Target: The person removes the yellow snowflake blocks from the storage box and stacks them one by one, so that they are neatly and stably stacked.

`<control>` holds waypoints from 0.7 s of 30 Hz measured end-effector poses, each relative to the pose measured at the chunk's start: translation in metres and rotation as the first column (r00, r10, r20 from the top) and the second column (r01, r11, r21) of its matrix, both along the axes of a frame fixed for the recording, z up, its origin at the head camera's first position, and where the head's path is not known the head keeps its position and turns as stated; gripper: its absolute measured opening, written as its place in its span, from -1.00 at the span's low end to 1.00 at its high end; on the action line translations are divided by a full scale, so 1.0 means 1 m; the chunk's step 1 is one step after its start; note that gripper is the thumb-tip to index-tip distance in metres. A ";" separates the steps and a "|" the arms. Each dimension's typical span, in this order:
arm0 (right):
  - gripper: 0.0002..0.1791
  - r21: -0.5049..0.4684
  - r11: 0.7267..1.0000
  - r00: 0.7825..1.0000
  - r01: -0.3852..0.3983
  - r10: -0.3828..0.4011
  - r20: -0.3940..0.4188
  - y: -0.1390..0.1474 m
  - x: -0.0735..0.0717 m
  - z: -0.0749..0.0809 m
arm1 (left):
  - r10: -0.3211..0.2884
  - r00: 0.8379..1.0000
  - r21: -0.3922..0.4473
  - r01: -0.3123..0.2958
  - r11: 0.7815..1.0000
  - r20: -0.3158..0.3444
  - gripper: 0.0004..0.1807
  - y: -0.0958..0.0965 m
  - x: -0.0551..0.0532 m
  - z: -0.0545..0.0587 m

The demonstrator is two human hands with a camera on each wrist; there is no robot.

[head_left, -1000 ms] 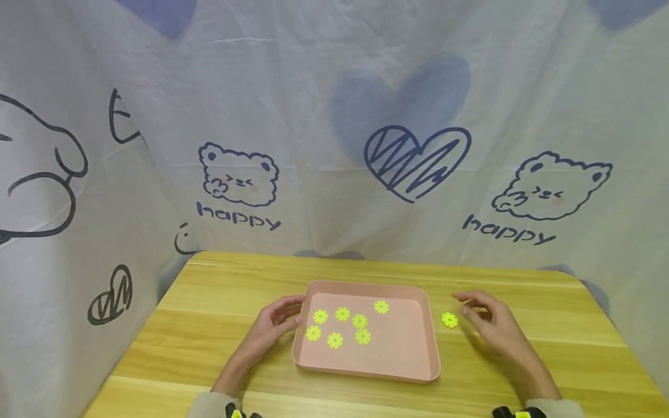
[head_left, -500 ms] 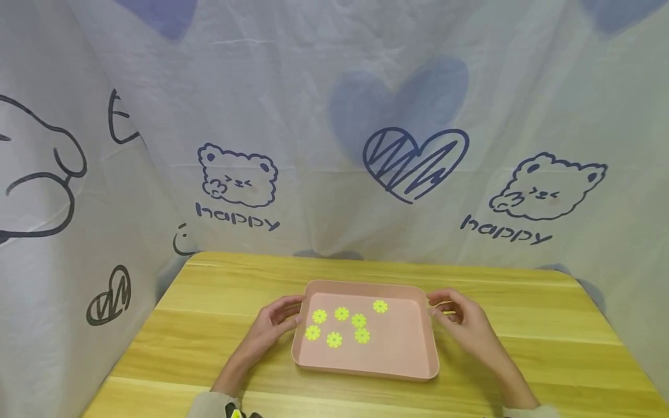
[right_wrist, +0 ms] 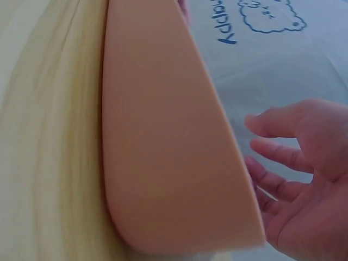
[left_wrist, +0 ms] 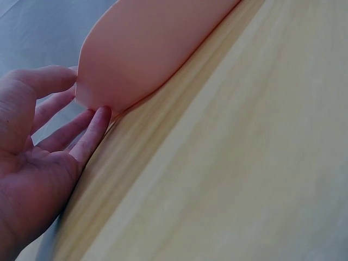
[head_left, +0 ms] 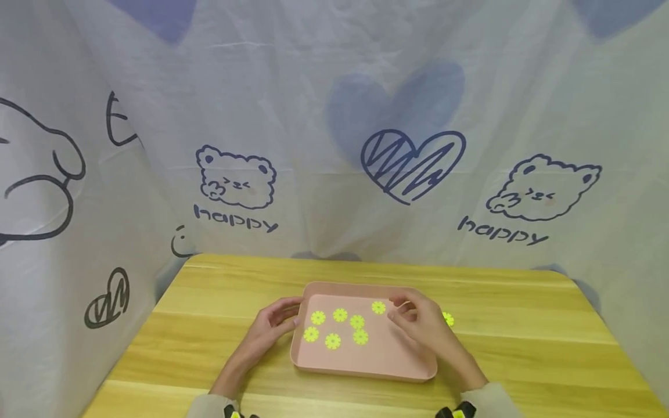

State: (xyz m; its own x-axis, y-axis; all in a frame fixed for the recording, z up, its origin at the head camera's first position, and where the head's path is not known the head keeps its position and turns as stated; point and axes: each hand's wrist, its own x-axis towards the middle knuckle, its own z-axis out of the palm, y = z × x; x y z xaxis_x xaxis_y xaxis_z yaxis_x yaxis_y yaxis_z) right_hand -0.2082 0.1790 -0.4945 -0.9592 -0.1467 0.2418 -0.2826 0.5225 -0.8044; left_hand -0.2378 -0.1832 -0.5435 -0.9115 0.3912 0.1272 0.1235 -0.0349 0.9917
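A shallow pink tray (head_left: 366, 371) lies on the wooden table, with several yellow-green notched plastic discs (head_left: 333, 341) flat inside, mostly in its left half. My left hand (head_left: 272, 325) rests its fairly straight fingers against the tray's left side; the left wrist view shows fingertips touching the outer wall (left_wrist: 136, 54). Over the right part of the tray hovers my right hand (head_left: 423, 325), thumb and fingers loosely bent and apart, with nothing visible between them. Its fingertips are close to the rearmost disc (head_left: 378, 307). Another disc (head_left: 448, 319) lies on the table right of the tray, partly hidden by this hand.
The wooden table (head_left: 522, 337) extends around the tray on every side. Behind it and to the left hang pale cloth sheets (head_left: 313, 203) printed with hearts and bear faces. In the right wrist view the tray's outer wall (right_wrist: 168, 136) fills the middle.
My right hand has moved left, from beside the loose disc, past the tray's right edge, to above the tray. The left hand and the discs have stayed in place.
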 end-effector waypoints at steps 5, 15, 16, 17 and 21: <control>-0.68 0.110 0.994 1.000 -0.019 0.021 -0.021 -0.010 -0.011 -0.002 | 0.012 1.000 0.000 -0.012 1.000 0.005 -0.48 0.001 0.000 0.001; -0.63 0.213 0.974 0.997 -0.077 0.073 0.027 -0.026 -0.025 -0.014 | 0.013 1.000 -0.002 -0.013 1.000 0.009 -0.48 0.000 -0.001 0.000; -0.65 0.213 0.974 0.997 -0.076 0.070 0.039 -0.028 -0.025 -0.015 | 0.011 1.000 -0.001 -0.011 1.000 0.008 -0.48 0.000 -0.001 0.000; -0.66 0.216 0.974 0.997 -0.073 0.064 0.049 -0.029 -0.024 -0.016 | 0.008 1.000 0.000 -0.008 1.000 0.007 -0.49 0.000 -0.001 0.000; -0.70 0.226 0.973 0.997 -0.046 0.030 0.074 -0.032 -0.023 -0.018 | 0.001 1.000 0.000 -0.001 1.000 0.002 -0.48 0.000 -0.001 0.000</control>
